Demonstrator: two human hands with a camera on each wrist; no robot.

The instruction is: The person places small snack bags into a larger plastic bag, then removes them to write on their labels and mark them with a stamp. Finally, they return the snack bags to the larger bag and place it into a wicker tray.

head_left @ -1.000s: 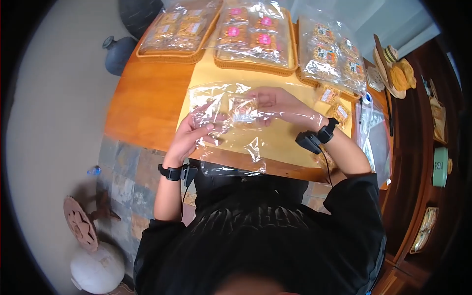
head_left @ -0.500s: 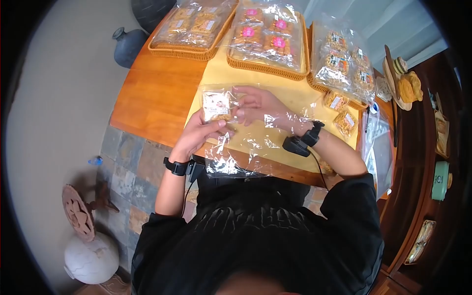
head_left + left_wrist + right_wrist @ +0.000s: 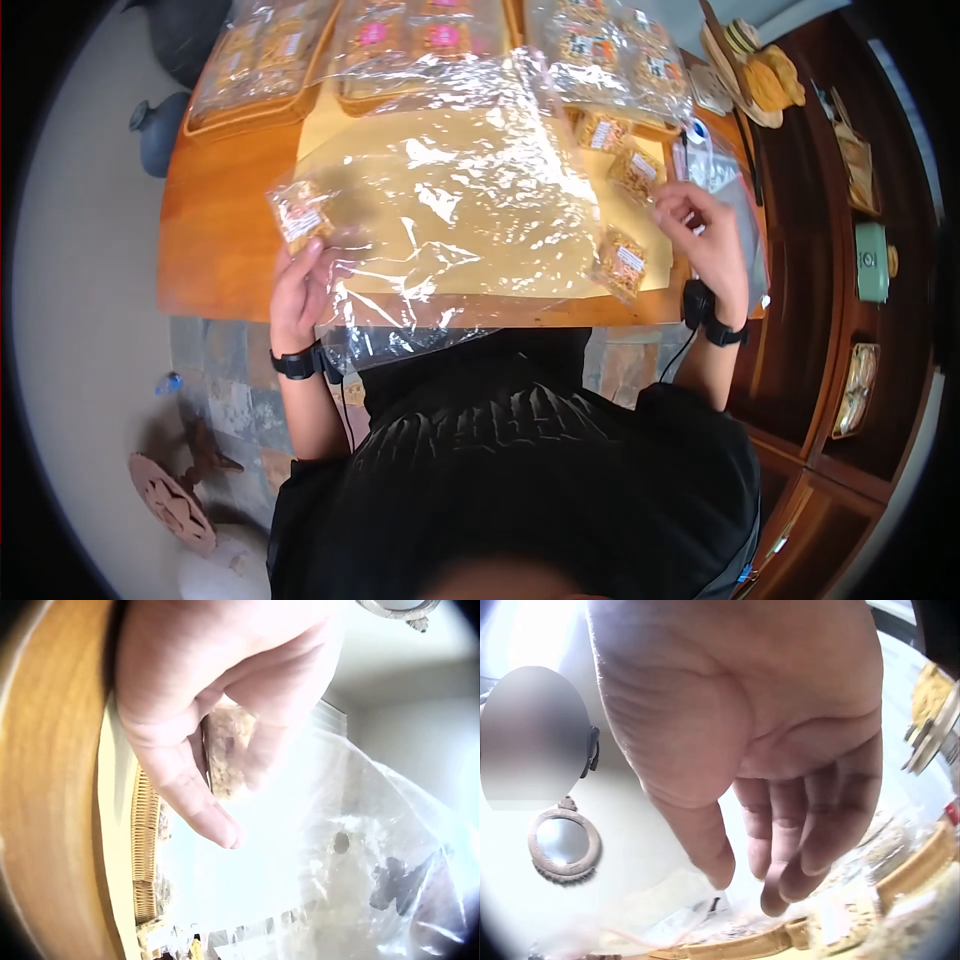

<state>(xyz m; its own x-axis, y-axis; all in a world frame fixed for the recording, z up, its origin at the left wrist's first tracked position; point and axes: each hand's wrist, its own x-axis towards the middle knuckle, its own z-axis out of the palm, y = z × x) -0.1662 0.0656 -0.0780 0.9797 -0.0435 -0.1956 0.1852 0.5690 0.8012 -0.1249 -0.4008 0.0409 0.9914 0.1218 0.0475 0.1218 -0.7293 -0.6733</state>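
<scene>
While clear plastic film [image 3: 440,200] spreads between both hands, left hand [image 3: 302,292]: thumb and fingers pinch a snack packet [image 3: 302,208].
Snack packet: raised on the left, above the wooden table [image 3: 225,215], its white label showing; whether the film also wraps it, I cannot tell.
Right hand [image 3: 708,240]: fingers loosely bent, thumb apart from them in the right wrist view, nothing seen in their grasp.
Plastic film: glossy and creased, covering much of the yellow sheet [image 3: 655,268], its near end hanging past the table edge.
Loose packets: upper packet [image 3: 603,131] before the right basket [image 3: 655,128]; middle packet [image 3: 637,172] just beside the right fingertips; lower packet [image 3: 622,262] nearer the table edge.
Baskets: three along the far side, left basket [image 3: 250,120], middle basket [image 3: 365,105] and right basket, all holding bagged snacks; pink stickers [image 3: 445,37] mark the middle ones.
Wrists: black straps on both.
</scene>
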